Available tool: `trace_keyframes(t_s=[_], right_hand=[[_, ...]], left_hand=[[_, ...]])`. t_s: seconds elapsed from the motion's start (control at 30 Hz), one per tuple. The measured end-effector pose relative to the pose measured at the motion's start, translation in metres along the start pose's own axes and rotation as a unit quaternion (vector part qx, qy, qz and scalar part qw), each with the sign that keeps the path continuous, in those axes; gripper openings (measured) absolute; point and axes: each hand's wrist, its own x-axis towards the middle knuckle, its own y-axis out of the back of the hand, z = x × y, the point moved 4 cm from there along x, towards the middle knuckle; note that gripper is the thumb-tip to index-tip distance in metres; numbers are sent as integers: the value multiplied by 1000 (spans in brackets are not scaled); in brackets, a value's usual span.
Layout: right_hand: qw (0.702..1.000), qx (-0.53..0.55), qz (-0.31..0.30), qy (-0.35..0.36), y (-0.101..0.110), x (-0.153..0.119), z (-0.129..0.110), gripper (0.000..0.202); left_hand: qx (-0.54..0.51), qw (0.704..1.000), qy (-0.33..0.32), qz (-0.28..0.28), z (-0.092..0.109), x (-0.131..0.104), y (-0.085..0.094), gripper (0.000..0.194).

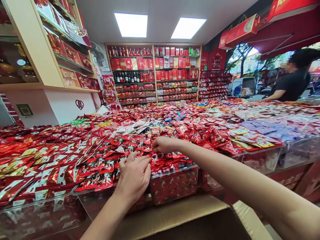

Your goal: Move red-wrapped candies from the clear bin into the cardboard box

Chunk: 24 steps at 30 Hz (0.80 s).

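The left hand [133,176] is laid palm down, fingers loosely spread, on the heap of red sweet packets [140,150] at the near edge of the bench [252,151]; nothing is seen clamped in it. The right hand [163,144] is curled knuckles-up just beyond it, fingertips pressed into the same heap, and whether a packet is pinched cannot be told. The two hands are kept close but apart. The packets are piled in a clear plastic bin [175,181] at the bench's front edge, filled above its rim. A second clear bin [37,213] to the left is heaped with larger red and white packets [37,166]. More clear bins [265,160] along the right front edge are loaded with pink and lilac packets [270,128]. A brown cardboard box [190,216] is seen open below the front edge. Red boxes and bottles are stacked on the wall shelves [153,75] behind the far edge. A person in a dark top [292,83] is seen at the far right corner.
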Motion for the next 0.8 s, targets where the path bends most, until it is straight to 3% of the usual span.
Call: trace_keyframes(t_s=[0.3,0.43,0.5,0.6,0.67,0.7,0.73,0.77,0.8], right_hand=[[997,-19,75,2,-12,-5,6,24],[989,-15,146,7,-9,-14,3,25],[977,1,215,12,-3,-29,-4,25],[944,55,318,72,-3,-72,-24,21],[946,82,286,126,-26,-106,-39,22],[964,90,212,131,-48,-120,-44,21],[979,110,129,109,-74,-133,-45,19],[986,140,30,82,-103,-144,-45,16],[987,147,1,58,-127,-155,-42,16]], left_hand=[[1,1000,-19,-15,-1,2,-9,30],[1,1000,-28,-7,0,7,-10,30],[4,1000,-30,-1,-1,8,-9,29],[-28,993,-78,83,-6,-13,-2,29],[-97,970,-151,164,-7,-50,-1,37],[-127,968,-163,143,-7,-71,-7,39],[-151,975,-159,35,-5,-93,-22,32],[-159,976,-98,-109,-4,-115,-42,26],[-155,970,-74,-170,1,-136,-56,22]])
